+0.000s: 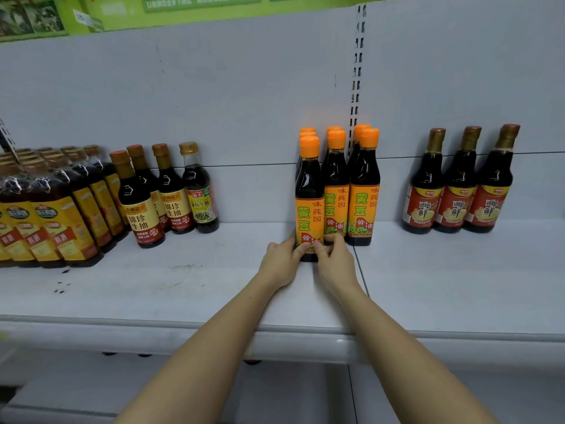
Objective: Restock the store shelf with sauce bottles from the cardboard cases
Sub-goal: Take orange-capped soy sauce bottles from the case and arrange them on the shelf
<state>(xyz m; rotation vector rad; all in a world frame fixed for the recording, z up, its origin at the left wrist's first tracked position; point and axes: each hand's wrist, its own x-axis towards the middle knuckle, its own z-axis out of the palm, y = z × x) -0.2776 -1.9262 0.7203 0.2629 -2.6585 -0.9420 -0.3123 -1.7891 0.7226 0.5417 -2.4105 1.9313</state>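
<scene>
We see dark sauce bottles with orange caps and orange-yellow labels point(336, 185) at centre frame. Right of them, dark gold-necked bottles with red labels point(458, 182) stand on the pale grey metal shelf point(183, 289).

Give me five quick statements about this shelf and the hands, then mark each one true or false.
1. Both hands hold the front orange-capped bottle near its base. True: the left hand and right hand grip it from either side.
2. The orange-capped bottles carry red labels. False: their labels are orange.
3. Three red-labelled bottles stand to the right of the orange-capped group. True.
4. The held bottle lies on its side. False: it stands upright on the shelf.
5. A cardboard case sits on the shelf. False: none is in view.
</scene>
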